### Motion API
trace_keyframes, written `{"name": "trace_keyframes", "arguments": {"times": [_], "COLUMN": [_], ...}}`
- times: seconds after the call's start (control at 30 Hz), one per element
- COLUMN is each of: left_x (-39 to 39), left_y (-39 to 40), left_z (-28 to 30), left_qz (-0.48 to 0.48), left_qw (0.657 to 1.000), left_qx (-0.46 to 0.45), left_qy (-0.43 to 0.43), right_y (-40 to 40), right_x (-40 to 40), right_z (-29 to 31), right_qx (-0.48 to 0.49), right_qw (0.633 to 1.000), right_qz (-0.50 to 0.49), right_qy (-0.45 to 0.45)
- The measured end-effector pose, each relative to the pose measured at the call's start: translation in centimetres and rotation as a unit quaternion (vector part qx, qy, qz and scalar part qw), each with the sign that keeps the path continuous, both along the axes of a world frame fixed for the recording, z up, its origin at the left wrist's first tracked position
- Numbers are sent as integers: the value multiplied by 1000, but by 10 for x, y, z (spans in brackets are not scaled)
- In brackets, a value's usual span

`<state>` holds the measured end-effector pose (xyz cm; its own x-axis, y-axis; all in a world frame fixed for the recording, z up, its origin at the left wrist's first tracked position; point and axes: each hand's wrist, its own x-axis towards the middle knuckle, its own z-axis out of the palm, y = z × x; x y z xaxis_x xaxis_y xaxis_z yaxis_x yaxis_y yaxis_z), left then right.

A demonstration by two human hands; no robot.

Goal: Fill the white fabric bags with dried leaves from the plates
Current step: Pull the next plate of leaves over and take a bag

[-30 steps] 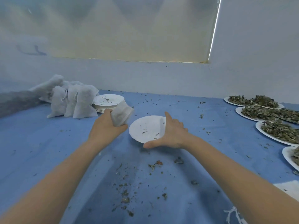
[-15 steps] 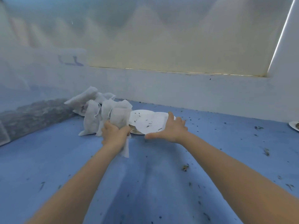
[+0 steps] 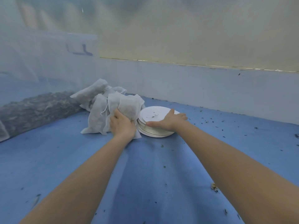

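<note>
**Filled bag and empty plate set down: risks at the pile**

The left hand (image 3: 123, 125) grasps a filled white fabric bag (image 3: 129, 107) against the heap of filled bags (image 3: 97, 101) at far left. The right hand (image 3: 168, 121) lies flat, fingers straight, on the top plate of the stack of empty plates (image 3: 155, 132), just right of the bags. On letting go, the upright bag could slump onto the plates or spill leaves if its mouth is loose. Pressing unevenly could slide the top plate off. Leaf crumbs (image 3: 153, 116) dot the blue cloth (image 3: 145, 175).
</note>
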<state>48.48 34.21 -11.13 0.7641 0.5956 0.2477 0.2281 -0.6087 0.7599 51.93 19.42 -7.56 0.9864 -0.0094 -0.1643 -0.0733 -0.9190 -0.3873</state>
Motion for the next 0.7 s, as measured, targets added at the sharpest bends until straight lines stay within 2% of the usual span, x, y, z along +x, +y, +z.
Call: {"name": "trace_keyframes", "arguments": {"times": [0.17,0.3,0.53,0.7], "left_x": [-28,-81,-172,-210], "left_y": [-13,-40,-110,-177], "left_z": [20,28,19,23], "left_qz": [20,-17,-135,-246], "left_qw": [999,999,989,967], "left_qx": [37,45,29,50], "left_qy": [33,8,47,44], "right_y": [-12,-29,-75,-137], "right_x": [-35,-89,-192,-244], "right_z": [11,19,10,12], "right_qx": [-12,42,36,3], "right_qw": [997,990,991,995], "right_qz": [49,97,96,64], "right_qy": [-60,-90,-88,-80]}}
